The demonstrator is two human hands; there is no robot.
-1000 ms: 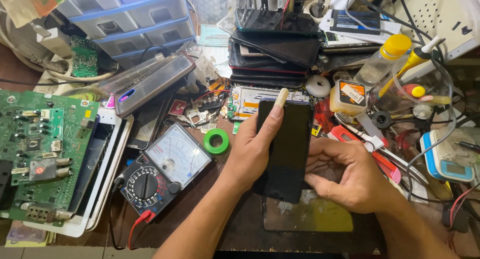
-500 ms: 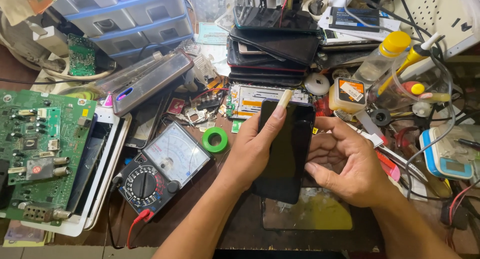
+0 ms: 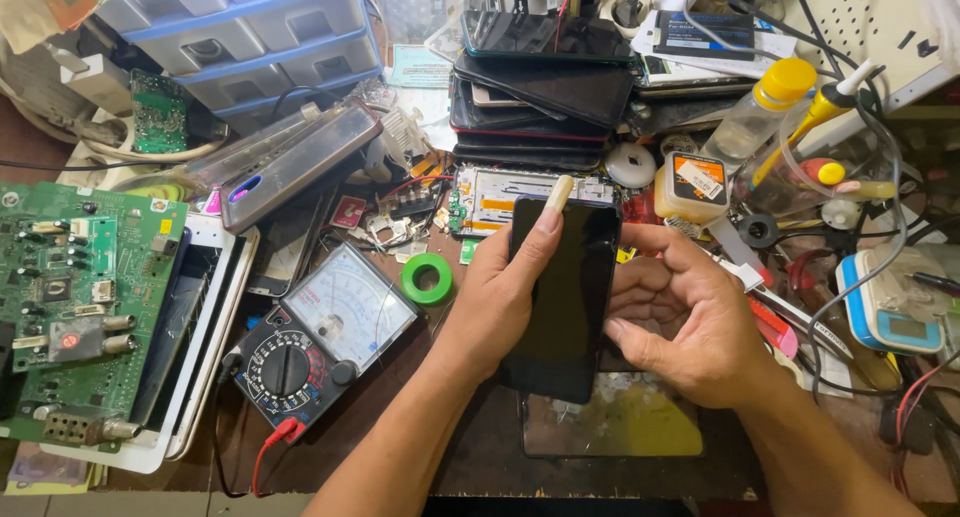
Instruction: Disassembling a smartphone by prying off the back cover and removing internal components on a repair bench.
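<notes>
Phone (image 3: 565, 297) (lower left edge hidden) held by both hands.

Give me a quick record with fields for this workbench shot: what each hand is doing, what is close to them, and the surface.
Left hand: left hand grips the black flat rectangular phone, forefinger along its top edge.
Right hand: right hand cupped against the phone's right side.
Near left: green tape ring; black analog multimeter with red lead.
Far left: green circuit board.
Behind: stack of dark phones.
Surface: cluttered brown workbench.
</notes>
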